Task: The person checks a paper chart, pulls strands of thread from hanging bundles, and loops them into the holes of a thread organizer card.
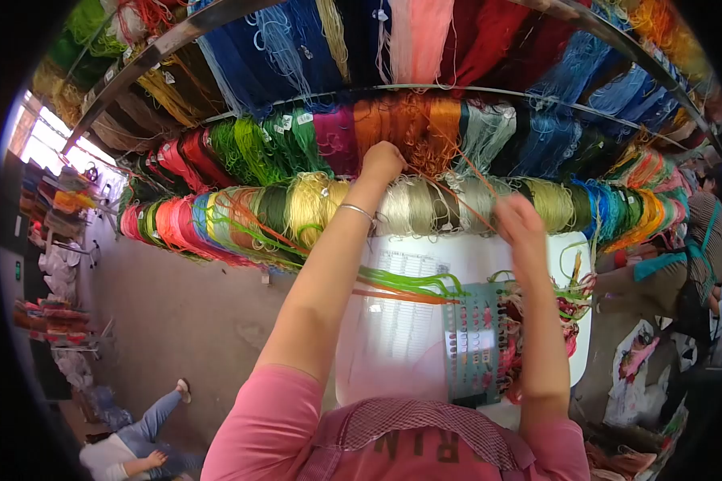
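Note:
My left hand (pixel 383 163) is closed at the lower end of the orange-brown thread hanks (pixel 409 128) on the rack, its fingers curled around strands there. Orange-brown threads (pixel 467 207) stretch from that spot across to my right hand (pixel 523 218). My right hand is raised over the white board and slightly blurred, with its fingers bent around the strands. Below lies the white board (pixel 361 353) with a printed sheet (pixel 405 321) and a grey-green card with rows of holes (pixel 472 341). Bright green threads (pixel 413 282) and orange threads (pixel 401 295) lie across it.
Rolls of pale thread hanks (pixel 413 207) line the lower rack bar. Blue hanks (pixel 289 48) hang above, under a curved metal rail (pixel 168 44). One person (pixel 136 449) is at the lower left, another (pixel 702 256) at the right. White plastic bags (pixel 638 377) lie on the floor.

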A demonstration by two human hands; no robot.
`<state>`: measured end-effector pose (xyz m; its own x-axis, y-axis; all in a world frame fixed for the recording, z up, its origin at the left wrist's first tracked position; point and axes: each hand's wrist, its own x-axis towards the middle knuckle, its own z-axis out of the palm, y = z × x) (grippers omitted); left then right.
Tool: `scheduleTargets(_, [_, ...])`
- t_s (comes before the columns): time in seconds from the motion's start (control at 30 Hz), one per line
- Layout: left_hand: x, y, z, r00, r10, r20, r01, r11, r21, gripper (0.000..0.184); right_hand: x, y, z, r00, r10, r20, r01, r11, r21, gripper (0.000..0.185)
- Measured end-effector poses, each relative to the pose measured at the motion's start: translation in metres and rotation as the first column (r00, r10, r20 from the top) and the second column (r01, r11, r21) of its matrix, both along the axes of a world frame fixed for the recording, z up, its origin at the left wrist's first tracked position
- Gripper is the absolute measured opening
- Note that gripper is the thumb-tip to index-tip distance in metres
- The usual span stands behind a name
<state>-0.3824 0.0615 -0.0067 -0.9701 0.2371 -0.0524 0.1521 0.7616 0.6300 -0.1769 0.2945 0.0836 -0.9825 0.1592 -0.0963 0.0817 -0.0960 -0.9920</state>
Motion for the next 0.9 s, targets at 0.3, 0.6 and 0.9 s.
scheduleTargets(0.3, [0.000, -0.003, -0.003, 0.988, -0.079, -0.136, 0.066, 0.993, -0.093, 0.024, 0.450, 0.372, -0.039, 0.503, -0.764, -0.404, 0.628, 0.002, 0.779, 0.020])
scheduleTargets(0.6, [0.157, 0.029, 0.073, 0.594, -0.189, -0.782, 0.309, 0.951, 0.006, 0.042, 0.313, 0.148, 0.025, 0.741, -0.555, -0.379, 0.614, 0.332, 0.716, 0.009])
scheduleTargets(0.9, [0.297, 0.045, 0.014, 0.639, -0.425, 0.641, -0.315, 0.616, 0.722, 0.038, 0.174, -0.010, -0.030, 0.988, -0.152, -0.001, 0.136, 0.878, 0.460, 0.014])
